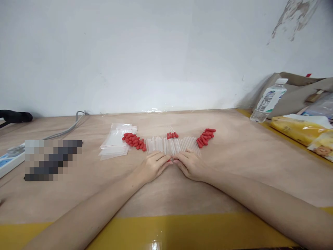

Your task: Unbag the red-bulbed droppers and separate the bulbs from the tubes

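Note:
My left hand (156, 165) is closed in a pinch on a red rubber bulb (169, 161), which shows at its fingertips. Facing it, my right hand (189, 165) pinches what looks like a thin glass tube, mostly hidden by the fingers; the fingertips of both hands nearly meet. Just beyond them lies a row of clear glass tubes (154, 145). Loose red bulbs lie in a left pile (134, 140) and a right pile (206, 137). Behind the row are several droppers (172, 135), red bulbs fitted on clear tubes that point toward the wall.
Clear zip bags (114, 142) lie stacked left of the tubes. Farther left are a power strip (13, 158) with a grey cable (65, 132) and a blurred dark object (53, 161). A water bottle (269, 100), a grey bag (299, 92) and a yellow packet (296, 128) stand right.

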Tool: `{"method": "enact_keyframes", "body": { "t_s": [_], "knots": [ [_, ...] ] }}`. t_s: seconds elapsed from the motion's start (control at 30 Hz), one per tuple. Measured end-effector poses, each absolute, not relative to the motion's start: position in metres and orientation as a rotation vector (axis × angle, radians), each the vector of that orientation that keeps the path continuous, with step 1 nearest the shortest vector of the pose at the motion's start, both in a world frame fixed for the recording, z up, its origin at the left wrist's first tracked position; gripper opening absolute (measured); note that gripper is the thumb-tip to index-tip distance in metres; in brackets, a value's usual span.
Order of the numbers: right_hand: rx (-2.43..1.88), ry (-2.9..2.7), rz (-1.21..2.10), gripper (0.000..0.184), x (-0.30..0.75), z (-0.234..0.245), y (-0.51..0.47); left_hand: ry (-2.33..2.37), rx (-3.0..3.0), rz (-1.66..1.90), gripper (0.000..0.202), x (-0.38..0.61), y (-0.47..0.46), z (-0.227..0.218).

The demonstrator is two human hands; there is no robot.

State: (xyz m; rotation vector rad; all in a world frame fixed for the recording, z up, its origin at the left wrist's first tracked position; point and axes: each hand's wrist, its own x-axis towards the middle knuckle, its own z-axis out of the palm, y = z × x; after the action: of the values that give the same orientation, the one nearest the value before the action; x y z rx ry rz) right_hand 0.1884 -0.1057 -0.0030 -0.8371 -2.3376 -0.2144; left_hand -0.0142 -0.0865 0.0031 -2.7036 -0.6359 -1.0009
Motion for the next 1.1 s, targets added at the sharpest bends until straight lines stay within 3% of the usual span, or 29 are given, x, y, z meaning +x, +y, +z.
{"method": "enact_keyframes", "body": {
  "t_s": [0.33, 0.87, 1.1],
  "knots": [
    [-0.740, -2.364, -0.178, 0.025, 0.190, -0.002, -0.104, -0.568, -2.512, -0.757, 0.014, -0.009, -0.095, 0.016],
    [-0.572, -2.308, -0.682, 0.020, 0.198, 0.005, -0.110, -0.680, -2.794, -0.794, 0.027, -0.013, -0.098, 0.012],
    [-0.719, -2.248, -0.624, 0.023, 0.231, 0.009, -0.103, -0.897, -2.654, -0.911, 0.030, -0.036, -0.086, 0.021]
  ]
}}
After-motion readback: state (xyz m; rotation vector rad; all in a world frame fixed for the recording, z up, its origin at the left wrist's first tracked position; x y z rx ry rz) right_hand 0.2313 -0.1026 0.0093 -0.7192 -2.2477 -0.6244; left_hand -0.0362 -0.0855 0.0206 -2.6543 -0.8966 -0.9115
